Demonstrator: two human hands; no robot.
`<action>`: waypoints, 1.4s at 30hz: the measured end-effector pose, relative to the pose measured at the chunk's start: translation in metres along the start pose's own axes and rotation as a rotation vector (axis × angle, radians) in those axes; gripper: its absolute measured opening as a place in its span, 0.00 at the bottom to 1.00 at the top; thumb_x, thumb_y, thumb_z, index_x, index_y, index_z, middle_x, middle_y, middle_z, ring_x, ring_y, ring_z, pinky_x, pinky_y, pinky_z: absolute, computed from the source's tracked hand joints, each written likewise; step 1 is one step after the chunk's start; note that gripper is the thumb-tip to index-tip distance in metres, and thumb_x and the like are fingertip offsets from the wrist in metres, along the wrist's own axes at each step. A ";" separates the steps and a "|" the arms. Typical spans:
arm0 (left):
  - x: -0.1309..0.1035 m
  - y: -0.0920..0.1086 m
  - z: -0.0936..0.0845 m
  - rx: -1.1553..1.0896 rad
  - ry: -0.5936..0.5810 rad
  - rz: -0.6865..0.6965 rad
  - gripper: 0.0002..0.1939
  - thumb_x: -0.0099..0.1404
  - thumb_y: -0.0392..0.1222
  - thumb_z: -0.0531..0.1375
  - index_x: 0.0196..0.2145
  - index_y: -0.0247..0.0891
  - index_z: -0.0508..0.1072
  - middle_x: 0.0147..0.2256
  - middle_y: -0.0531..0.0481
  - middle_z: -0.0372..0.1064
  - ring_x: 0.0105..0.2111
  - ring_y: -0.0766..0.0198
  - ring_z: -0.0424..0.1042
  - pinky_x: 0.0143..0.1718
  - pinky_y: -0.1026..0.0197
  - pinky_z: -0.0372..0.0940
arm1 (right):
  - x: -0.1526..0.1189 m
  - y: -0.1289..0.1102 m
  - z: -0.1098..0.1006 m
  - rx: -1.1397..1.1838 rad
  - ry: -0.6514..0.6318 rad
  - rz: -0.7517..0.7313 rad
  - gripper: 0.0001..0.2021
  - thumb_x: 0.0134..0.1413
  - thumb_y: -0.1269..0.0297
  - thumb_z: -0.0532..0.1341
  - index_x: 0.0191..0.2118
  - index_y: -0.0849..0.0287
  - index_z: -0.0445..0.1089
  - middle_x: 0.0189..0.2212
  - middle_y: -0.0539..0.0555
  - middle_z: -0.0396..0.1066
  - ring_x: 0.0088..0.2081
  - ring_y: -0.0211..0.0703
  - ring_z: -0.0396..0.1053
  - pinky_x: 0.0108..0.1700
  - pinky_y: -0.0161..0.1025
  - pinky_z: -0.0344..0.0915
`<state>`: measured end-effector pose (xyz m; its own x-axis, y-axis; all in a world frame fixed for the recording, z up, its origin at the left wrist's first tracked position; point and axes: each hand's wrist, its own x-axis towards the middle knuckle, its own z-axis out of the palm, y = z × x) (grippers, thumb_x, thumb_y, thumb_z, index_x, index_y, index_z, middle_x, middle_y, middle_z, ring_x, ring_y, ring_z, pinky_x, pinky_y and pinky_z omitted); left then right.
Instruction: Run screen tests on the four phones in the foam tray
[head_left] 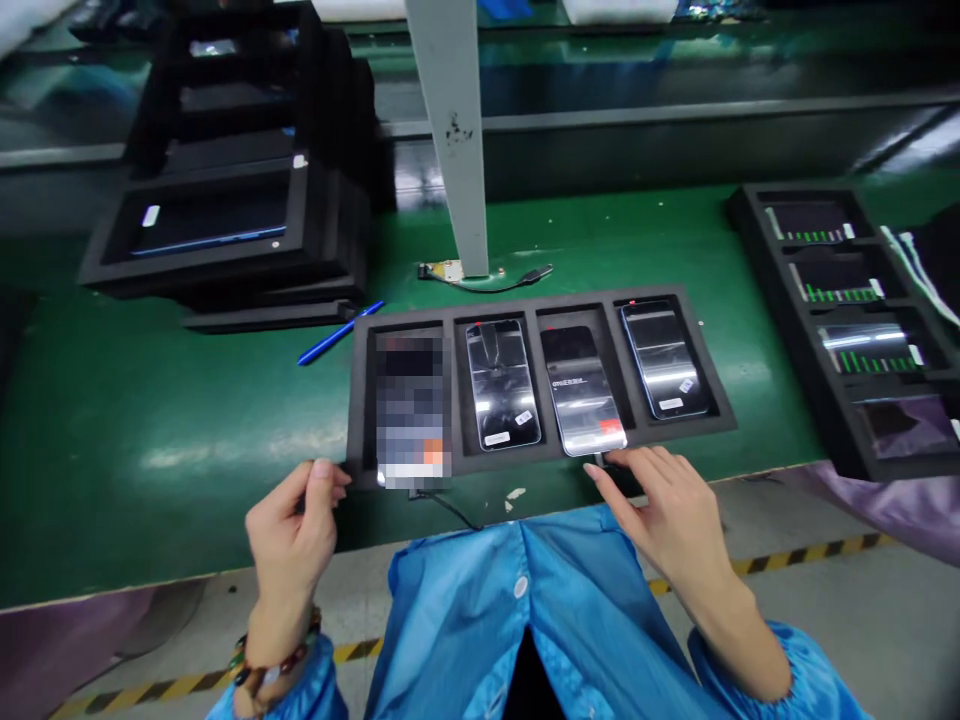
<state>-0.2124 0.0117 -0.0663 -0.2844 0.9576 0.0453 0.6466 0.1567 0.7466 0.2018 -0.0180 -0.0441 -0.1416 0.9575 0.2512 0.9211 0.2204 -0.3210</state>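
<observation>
The black foam tray lies on the green workbench, directly in front of the seated person. It has four compartments, each with one smartphone. The third smartphone from the left displays text, and its lower end overlaps the tray's near rim. The right hand is at that end, thumb and index finger closed on a small plug. The left hand is closed, fingers curled, at the tray's near-left corner; whether it grips the rim cannot be told. A black cable runs from the near end of the leftmost smartphone, whose screen is pixelated.

Beyond the tray, a short cable lies at the base of a grey post. A blue pen lies between the tray and stacked foam trays at left. A second loaded tray is at right. Yellow-and-black tape marks the floor.
</observation>
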 end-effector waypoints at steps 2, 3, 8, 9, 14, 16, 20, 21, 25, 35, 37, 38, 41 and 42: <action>0.001 0.000 0.003 0.018 0.001 -0.019 0.23 0.79 0.56 0.57 0.28 0.40 0.72 0.24 0.54 0.66 0.26 0.64 0.66 0.30 0.60 0.62 | 0.000 -0.004 0.001 -0.003 -0.016 0.032 0.10 0.75 0.54 0.65 0.43 0.55 0.74 0.34 0.53 0.80 0.36 0.48 0.76 0.40 0.45 0.65; 0.001 0.000 0.005 0.039 0.007 -0.028 0.24 0.79 0.55 0.57 0.27 0.40 0.69 0.23 0.54 0.64 0.25 0.64 0.63 0.29 0.60 0.59 | 0.000 -0.007 0.001 0.003 -0.027 0.061 0.12 0.76 0.53 0.64 0.43 0.55 0.74 0.35 0.53 0.80 0.36 0.47 0.77 0.40 0.44 0.66; 0.003 0.001 0.013 0.132 0.055 -0.044 0.24 0.79 0.52 0.56 0.25 0.41 0.63 0.21 0.56 0.54 0.24 0.65 0.54 0.29 0.58 0.53 | 0.000 -0.016 0.002 0.088 -0.089 0.226 0.18 0.78 0.47 0.59 0.44 0.56 0.75 0.34 0.51 0.81 0.31 0.40 0.78 0.31 0.37 0.61; 0.002 0.002 0.014 0.131 0.050 -0.037 0.24 0.79 0.52 0.56 0.26 0.41 0.64 0.21 0.56 0.56 0.24 0.65 0.55 0.29 0.58 0.53 | 0.000 -0.017 0.002 0.096 -0.098 0.242 0.19 0.78 0.46 0.58 0.44 0.56 0.75 0.32 0.49 0.80 0.28 0.38 0.76 0.30 0.37 0.59; -0.016 0.022 0.019 0.064 0.266 0.052 0.22 0.78 0.54 0.59 0.28 0.40 0.71 0.25 0.52 0.66 0.27 0.62 0.65 0.34 0.56 0.59 | 0.000 -0.019 0.008 0.069 -0.141 0.307 0.21 0.77 0.45 0.58 0.38 0.56 0.73 0.27 0.47 0.78 0.25 0.38 0.74 0.29 0.37 0.53; -0.032 0.034 0.021 -0.065 0.306 0.032 0.23 0.77 0.56 0.61 0.27 0.41 0.70 0.25 0.52 0.67 0.28 0.61 0.67 0.34 0.56 0.62 | 0.002 -0.021 0.009 0.076 -0.152 0.326 0.21 0.77 0.46 0.59 0.36 0.56 0.73 0.28 0.48 0.79 0.28 0.39 0.76 0.30 0.37 0.53; -0.062 0.041 0.023 -0.294 -0.046 -0.257 0.24 0.73 0.63 0.65 0.31 0.40 0.78 0.29 0.50 0.76 0.29 0.61 0.73 0.32 0.59 0.69 | 0.003 -0.022 0.008 0.089 -0.143 0.325 0.20 0.77 0.47 0.60 0.35 0.55 0.71 0.28 0.49 0.79 0.29 0.39 0.76 0.31 0.36 0.53; -0.066 0.040 0.024 -0.358 -0.135 -0.350 0.25 0.70 0.66 0.67 0.34 0.39 0.81 0.32 0.47 0.80 0.31 0.59 0.77 0.33 0.59 0.73 | 0.003 -0.021 0.008 0.099 -0.139 0.328 0.21 0.76 0.47 0.60 0.34 0.55 0.70 0.27 0.48 0.78 0.28 0.38 0.75 0.31 0.36 0.52; -0.067 0.036 0.033 -0.655 -0.277 -0.630 0.36 0.60 0.74 0.71 0.41 0.34 0.84 0.44 0.35 0.85 0.44 0.46 0.85 0.45 0.53 0.82 | 0.001 -0.016 0.013 0.198 -0.128 0.363 0.22 0.75 0.46 0.62 0.31 0.55 0.68 0.22 0.44 0.71 0.23 0.34 0.66 0.30 0.35 0.52; -0.052 0.060 0.048 -0.841 -0.274 -0.752 0.30 0.56 0.62 0.79 0.41 0.31 0.83 0.45 0.31 0.85 0.43 0.48 0.86 0.46 0.55 0.83 | -0.008 -0.012 0.028 0.370 -0.074 0.387 0.19 0.74 0.47 0.62 0.35 0.56 0.72 0.19 0.41 0.60 0.21 0.32 0.58 0.30 0.33 0.54; -0.054 0.064 0.053 -0.885 -0.223 -0.777 0.26 0.57 0.58 0.78 0.40 0.31 0.82 0.44 0.32 0.85 0.42 0.49 0.86 0.45 0.56 0.82 | -0.008 -0.012 0.029 0.374 -0.063 0.386 0.21 0.75 0.47 0.61 0.32 0.56 0.70 0.20 0.41 0.59 0.22 0.32 0.56 0.30 0.33 0.54; -0.055 0.067 0.056 -0.919 -0.186 -0.798 0.24 0.60 0.56 0.77 0.40 0.31 0.82 0.43 0.33 0.85 0.42 0.50 0.86 0.45 0.56 0.82 | -0.008 -0.013 0.029 0.380 -0.060 0.388 0.21 0.75 0.47 0.61 0.31 0.56 0.69 0.20 0.41 0.58 0.22 0.32 0.56 0.30 0.33 0.54; -0.057 0.081 0.066 -1.034 -0.045 -0.881 0.14 0.73 0.49 0.67 0.39 0.33 0.80 0.41 0.38 0.84 0.43 0.53 0.86 0.49 0.54 0.82 | -0.008 -0.013 0.030 0.412 -0.052 0.399 0.22 0.75 0.46 0.61 0.31 0.55 0.69 0.20 0.41 0.57 0.23 0.33 0.56 0.30 0.33 0.54; -0.057 0.087 0.069 -1.061 -0.001 -0.908 0.13 0.76 0.46 0.63 0.39 0.33 0.80 0.39 0.40 0.83 0.43 0.55 0.86 0.49 0.54 0.82 | -0.008 -0.012 0.031 0.423 -0.049 0.402 0.22 0.75 0.45 0.61 0.31 0.55 0.69 0.20 0.42 0.57 0.23 0.33 0.56 0.30 0.33 0.54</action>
<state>-0.0907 -0.0128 -0.0501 -0.3089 0.6213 -0.7201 -0.5996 0.4605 0.6545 0.1806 -0.0226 -0.0701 0.1634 0.9866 -0.0048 0.6822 -0.1165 -0.7218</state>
